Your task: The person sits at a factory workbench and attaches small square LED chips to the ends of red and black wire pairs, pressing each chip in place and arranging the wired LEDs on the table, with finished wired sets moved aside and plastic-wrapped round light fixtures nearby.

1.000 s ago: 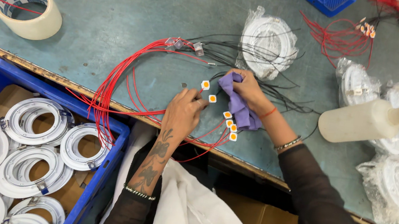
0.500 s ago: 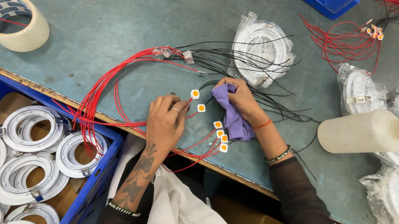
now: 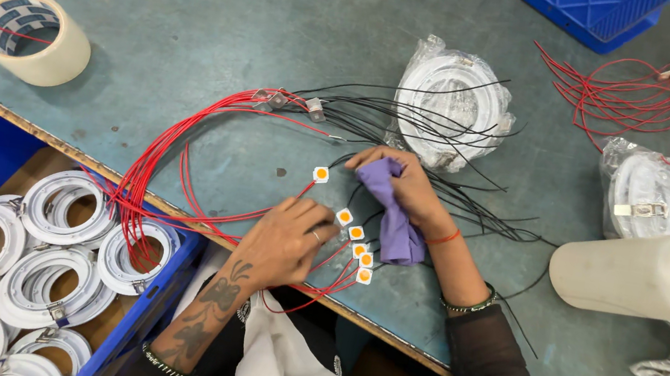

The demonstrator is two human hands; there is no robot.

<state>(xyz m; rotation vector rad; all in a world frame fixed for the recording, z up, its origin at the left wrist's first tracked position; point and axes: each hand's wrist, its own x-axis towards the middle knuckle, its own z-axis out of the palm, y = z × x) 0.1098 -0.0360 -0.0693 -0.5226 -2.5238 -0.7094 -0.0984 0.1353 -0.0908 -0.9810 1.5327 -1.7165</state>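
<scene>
My right hand (image 3: 409, 187) is shut on a purple cloth (image 3: 390, 218) and presses it on the grey-blue table (image 3: 201, 24). My left hand (image 3: 285, 242) rests palm down beside it, fingertips by a row of small white square chips with orange centres (image 3: 355, 242). One more chip (image 3: 320, 174) lies just left of the cloth. Red wires (image 3: 183, 159) loop from the chips over the table's front edge. Black wires (image 3: 412, 129) fan out behind my right hand.
A tape roll (image 3: 27, 35) sits at the far left. Bagged white rings (image 3: 450, 100) lie behind the hands, more bags (image 3: 645, 194) and a white plastic bottle (image 3: 643, 273) at right. A blue crate of white rings (image 3: 38, 278) stands below the table's edge. Another wire bundle (image 3: 623, 97) lies far right.
My left hand has slid right, toward the row of chips. My right hand with the cloth stays near the same chips. The view has shifted slightly.
</scene>
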